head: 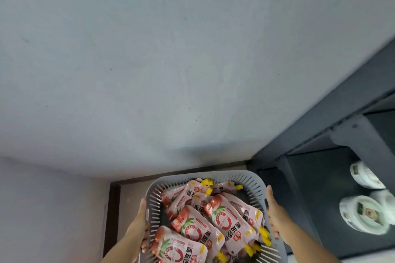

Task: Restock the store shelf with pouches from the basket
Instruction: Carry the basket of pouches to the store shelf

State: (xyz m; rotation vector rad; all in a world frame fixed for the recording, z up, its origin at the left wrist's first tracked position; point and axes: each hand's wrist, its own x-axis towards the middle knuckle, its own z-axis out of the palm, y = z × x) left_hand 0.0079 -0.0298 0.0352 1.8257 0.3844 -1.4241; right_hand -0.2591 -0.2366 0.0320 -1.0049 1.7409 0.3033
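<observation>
A grey slotted plastic basket point(205, 175) sits low in the middle of the view, full of several pink pouches point(224, 216) with red tomato prints and yellow spouts. My left hand point(142, 223) grips the basket's left rim, fingers curled under the edge. My right hand point(274, 213) holds the right rim, thumb along the top and fingers wrapped on the outside. The dark store shelf point(324, 186) stands at the right, its tiers stepping down beside the basket.
White lidded tubs point(361, 213) stand on a lower shelf tier at the far right. A pale grey wall fills the upper view. A dark brown skirting strip point(114, 209) runs by the floor left of the basket.
</observation>
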